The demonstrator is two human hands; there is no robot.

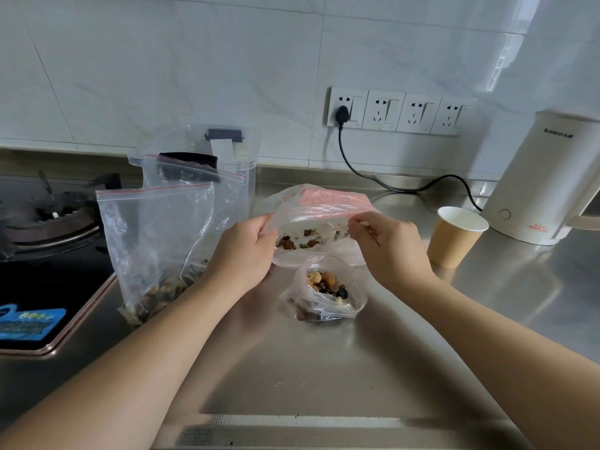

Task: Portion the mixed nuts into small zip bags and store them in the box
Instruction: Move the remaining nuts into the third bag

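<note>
Pinching the big nut bag (319,209) by its mouth, left hand (245,251) at nine o'clock, right hand (388,245) at three, likely tipping nuts into the small zip bag (328,289) on the counter (324,368) below

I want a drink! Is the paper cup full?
Cannot tell. The paper cup stands upright by the kettle; only its white inner wall shows, not its bottom.

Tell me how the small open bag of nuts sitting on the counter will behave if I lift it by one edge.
The small bag is thin, crumpled film, so it will probably flop and sag. Its mouth looks open, with nuts heaped near the top, so tilting it could spill them. The load looks small, so it is likely light. Supporting it underneath seems safer.
</note>
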